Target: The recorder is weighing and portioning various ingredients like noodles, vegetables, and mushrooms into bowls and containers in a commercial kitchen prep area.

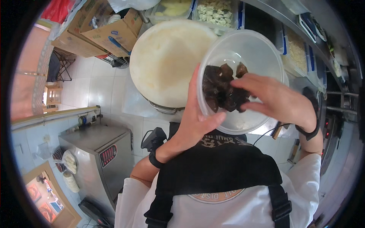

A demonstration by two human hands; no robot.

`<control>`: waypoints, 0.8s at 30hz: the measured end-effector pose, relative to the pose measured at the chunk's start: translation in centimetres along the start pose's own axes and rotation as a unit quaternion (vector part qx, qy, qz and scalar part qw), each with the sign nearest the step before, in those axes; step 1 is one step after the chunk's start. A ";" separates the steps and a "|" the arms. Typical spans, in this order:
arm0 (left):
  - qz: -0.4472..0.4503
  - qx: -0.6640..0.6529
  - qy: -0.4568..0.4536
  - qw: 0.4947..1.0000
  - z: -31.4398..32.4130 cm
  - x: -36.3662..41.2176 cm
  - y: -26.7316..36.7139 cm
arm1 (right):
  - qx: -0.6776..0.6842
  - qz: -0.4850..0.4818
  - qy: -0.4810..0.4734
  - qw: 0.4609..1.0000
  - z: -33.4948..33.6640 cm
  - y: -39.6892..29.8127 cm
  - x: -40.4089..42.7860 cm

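Observation:
My left hand (pixel 199 116) grips the near left rim of a round translucent plastic tub (pixel 253 54), its thumb over the edge. The tub is tilted, and dark brown, wet-looking pieces, like wood ear mushroom (pixel 225 88), lie against its left side. My right hand (pixel 265 97) reaches into the tub from the right, thumb and fingers spread at the pieces; whether it pinches any is unclear. Under and left of the tub is a thick round whitish chopping board (pixel 171 62) on the steel table.
Lidded-style boxes of cut white food (pixel 215 12) and pale yellow slices (pixel 172 8) stand beyond the board, another of shredded food (pixel 297 52) at right. Cardboard boxes (pixel 111 31) sit at upper left. A wooden handle (pixel 276 131) shows at the table's near edge. A steel cabinet (pixel 97 142) stands lower left.

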State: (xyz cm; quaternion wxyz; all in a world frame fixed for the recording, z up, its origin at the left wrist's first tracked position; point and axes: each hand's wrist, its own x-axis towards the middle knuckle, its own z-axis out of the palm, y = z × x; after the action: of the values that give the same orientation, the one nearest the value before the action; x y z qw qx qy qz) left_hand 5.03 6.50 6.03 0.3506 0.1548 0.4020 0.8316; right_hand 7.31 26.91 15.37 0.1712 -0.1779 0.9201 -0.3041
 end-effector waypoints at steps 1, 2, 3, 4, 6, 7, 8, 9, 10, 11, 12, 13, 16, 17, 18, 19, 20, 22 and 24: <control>-0.017 -0.017 0.014 1.000 0.0 -0.1 0.3 | 0.036 -0.023 0.004 0.999 0.1 -0.4 0.1; -0.034 -0.035 0.018 0.999 0.5 0.1 0.3 | 0.030 -0.017 0.013 0.999 0.0 -0.4 -0.5; -0.031 -0.032 0.003 0.999 0.4 0.3 0.0 | -0.004 -0.013 0.084 0.996 0.4 -0.2 -1.1; -0.039 0.010 0.013 0.999 0.1 0.1 -0.6 | -0.039 -0.007 0.157 0.987 1.1 0.2 -1.8; -0.057 0.048 -0.016 0.997 0.4 0.7 -2.0 | -0.083 0.039 0.180 0.979 4.5 2.2 -3.7; -0.082 0.068 -0.046 0.993 -0.1 0.9 -2.8 | -0.062 0.086 0.134 0.985 6.1 2.3 -4.3; -0.113 0.060 -0.056 0.990 -0.4 0.5 -3.6 | -0.030 0.130 0.091 0.987 7.9 2.2 -4.5; -0.141 0.051 -0.064 0.987 -1.8 -0.4 -4.9 | -0.004 0.156 0.099 0.983 10.0 2.1 -4.6; -0.191 0.003 -0.072 0.979 -0.8 -0.8 -4.7 | 0.026 0.188 0.108 0.976 12.1 2.1 -5.4; -0.221 -0.006 -0.086 0.971 -1.1 -1.7 -5.6 | 0.053 0.210 0.141 0.966 14.2 1.7 -6.4; -0.237 -0.002 -0.121 0.964 -0.6 -2.1 -6.0 | 0.080 0.227 0.172 0.955 15.6 1.2 -7.7; -0.293 0.004 -0.137 0.946 0.1 -2.4 -6.7 | 0.079 0.256 0.195 0.944 16.4 0.5 -9.6; -0.405 0.031 -0.214 0.888 3.0 -3.7 -10.0 | 0.195 0.261 0.356 0.876 20.6 -2.4 -15.5; -0.427 0.041 -0.238 0.871 4.3 -4.3 -11.3 | 0.110 0.336 0.418 0.837 22.7 -3.8 -17.6; -0.450 0.053 -0.264 0.851 5.7 -5.3 -12.6 | 0.026 0.413 0.469 0.780 25.0 -5.4 -19.6; -0.473 0.066 -0.302 0.825 7.2 -6.4 -13.9 | 0.027 0.446 0.493 0.746 27.2 -6.6 -21.5; -0.486 0.083 -0.333 0.804 8.9 -7.8 -15.2 | 0.047 0.507 0.432 0.744 29.5 -8.0 -23.4; -0.516 0.109 -0.399 0.750 13.0 -11.4 -17.5 | 0.084 0.591 0.391 0.701 33.4 -11.1 -27.3; -0.539 0.117 -0.447 0.704 16.3 -15.8 -20.5 | 0.157 0.607 0.387 0.676 38.0 -14.0 -31.1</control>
State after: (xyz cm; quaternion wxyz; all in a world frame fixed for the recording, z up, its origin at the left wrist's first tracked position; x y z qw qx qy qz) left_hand 34.40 13.27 0.71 0.8568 0.3051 0.3066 0.2806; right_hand 53.81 10.80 1.74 -0.0284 0.5829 0.7486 -0.3147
